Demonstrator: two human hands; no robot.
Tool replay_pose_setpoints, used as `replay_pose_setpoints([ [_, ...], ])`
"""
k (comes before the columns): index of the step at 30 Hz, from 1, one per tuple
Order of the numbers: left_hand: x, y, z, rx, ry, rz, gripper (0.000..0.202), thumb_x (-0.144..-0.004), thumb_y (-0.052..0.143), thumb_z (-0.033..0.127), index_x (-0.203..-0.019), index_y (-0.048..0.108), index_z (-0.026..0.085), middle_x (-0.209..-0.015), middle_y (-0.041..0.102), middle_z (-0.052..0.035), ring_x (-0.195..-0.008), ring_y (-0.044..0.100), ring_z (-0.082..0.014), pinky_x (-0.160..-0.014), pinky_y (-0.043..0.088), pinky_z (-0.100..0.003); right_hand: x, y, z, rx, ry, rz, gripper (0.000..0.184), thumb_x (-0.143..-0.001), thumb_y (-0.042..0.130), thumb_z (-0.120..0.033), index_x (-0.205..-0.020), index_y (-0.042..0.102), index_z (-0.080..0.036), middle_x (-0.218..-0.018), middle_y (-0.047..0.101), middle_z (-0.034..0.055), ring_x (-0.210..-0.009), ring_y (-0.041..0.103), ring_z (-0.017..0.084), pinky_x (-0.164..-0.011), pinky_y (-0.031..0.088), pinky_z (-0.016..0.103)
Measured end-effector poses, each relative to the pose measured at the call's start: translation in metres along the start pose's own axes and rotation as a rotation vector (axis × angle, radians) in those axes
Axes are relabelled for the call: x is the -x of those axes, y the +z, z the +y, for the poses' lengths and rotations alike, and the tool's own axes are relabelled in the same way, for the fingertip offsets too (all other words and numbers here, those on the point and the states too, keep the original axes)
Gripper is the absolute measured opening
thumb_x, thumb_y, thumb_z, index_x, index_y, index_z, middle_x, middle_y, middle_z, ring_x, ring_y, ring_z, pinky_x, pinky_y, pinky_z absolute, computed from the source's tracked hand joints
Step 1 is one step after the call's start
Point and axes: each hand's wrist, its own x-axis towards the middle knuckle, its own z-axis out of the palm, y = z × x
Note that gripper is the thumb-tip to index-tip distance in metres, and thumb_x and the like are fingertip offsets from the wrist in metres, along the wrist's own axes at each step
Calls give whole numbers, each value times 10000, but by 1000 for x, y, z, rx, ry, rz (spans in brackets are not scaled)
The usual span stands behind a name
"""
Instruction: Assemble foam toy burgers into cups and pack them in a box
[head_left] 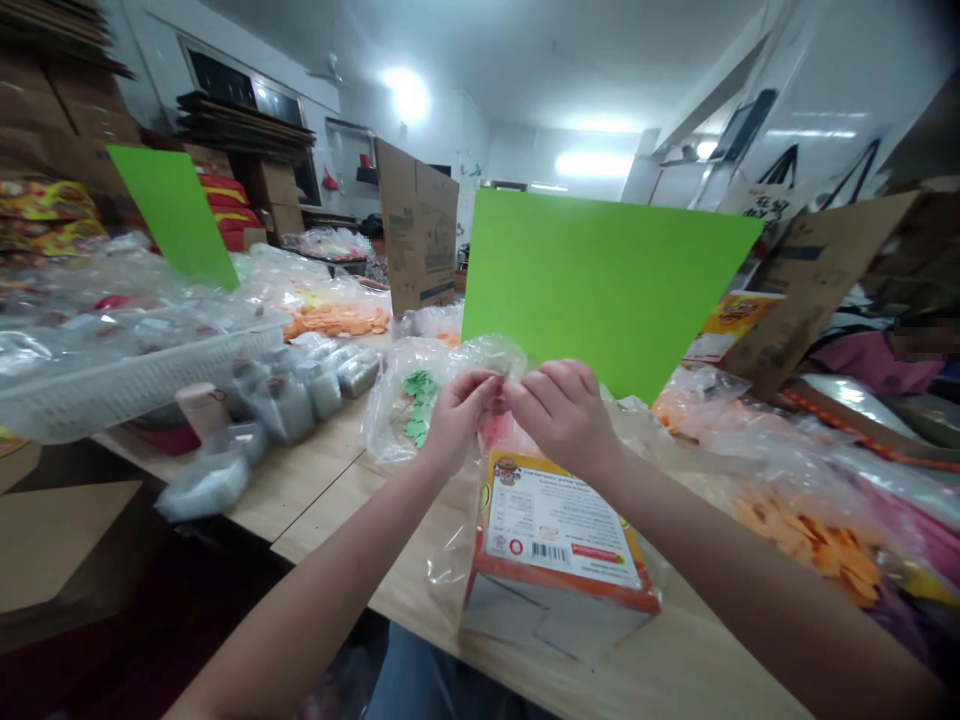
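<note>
On my feed, the far left holds stacked brown cardboard boxes (75,110) and bright yellow-and-red printed snack packets (45,215), with a flat lime-green board (174,215) standing upright beyond them. Nearer me, a white slotted plastic basket (135,375) full of clear bagged goods sits tilted at the edge of the pale wooden table (315,510). Just right of it lie small clear bags of grey contents (285,405), and farther along is a clear bag of flat orange pieces (337,320), in front of an upright brown cardboard sheet (416,225).

At centre, a crumpled clear plastic bag (405,410) holding green cut-out shapes hangs off the hands. The person's left hand (457,420) is closed in a pinch at the bag's gathered top, and the right hand (562,415) curls in to meet it, its fingertips (517,392) apparently pinching the same plastic, though I cannot tell exactly how much it grips. Both hands hover above the table, in front of a large lime-green board (600,280).

Below the right hand stands a printed carton (555,530) with a white label, a barcode and orange edges. Farther right, a loose clear bag of orange pieces (810,540) spreads across the table, below a torn brown cardboard sheet (817,280).
</note>
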Motion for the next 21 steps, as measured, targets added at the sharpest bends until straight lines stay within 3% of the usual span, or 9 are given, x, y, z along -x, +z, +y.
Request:
replay_pose_setpoints([
  [5, 10, -3, 6, -513, 317, 17, 157, -776, 544, 273, -880, 637, 201, -790, 640, -13, -673, 595, -119, -647, 488, -244, -1, 11, -5, -28, 88, 1, 238, -890, 418, -227, -1089, 542, -190, -885, 600, 62, -875, 461, 207, -782, 311, 359],
  [7, 14, -3, 11, -684, 381, -10, 197, -798, 511, 250, -957, 624, 218, -787, 638, -15, -649, 591, -114, -627, 472, -237, -4, 12, -5, -37, 89, -3, 236, -894, 408, -223, -1075, 553, -182, -871, 607, 65, -851, 463, 206, -767, 314, 356],
  [10, 18, -3, 15, -761, 393, -8, 256, -815, 488, 260, -1052, 579, 225, -739, 618, -10, -590, 568, -106, -587, 456, -233, -9, 9, -6, -85, 155, 15, 234, -892, 414, -241, -1049, 568, -161, -844, 607, 70, -826, 468, 201, -741, 328, 340],
  [13, 20, -2, 16, -777, 390, -11, 212, -825, 477, 281, -979, 607, 218, -684, 608, -4, -572, 554, -110, -582, 450, -240, -12, 3, -8, -135, 233, 27, 226, -889, 421, -269, -982, 594, -155, -821, 615, 67, -823, 484, 197, -752, 340, 334],
  [17, 21, 1, 20, -795, 491, 43, 171, -810, 496, 233, -906, 637, 218, -849, 633, -34, -757, 580, -143, -699, 461, -270, -13, -6, -12, -172, 213, -13, 214, -887, 423, -260, -964, 598, -165, -891, 640, 65, -888, 501, 200, -811, 336, 346],
  [21, 24, 4, 26, -867, 566, 1, 179, -818, 490, 215, -911, 642, 219, -868, 644, -34, -825, 570, -148, -764, 441, -284, -14, -10, -12, -183, 288, -28, 208, -885, 420, -240, -889, 616, -169, -824, 647, 56, -861, 515, 194, -800, 348, 336],
])
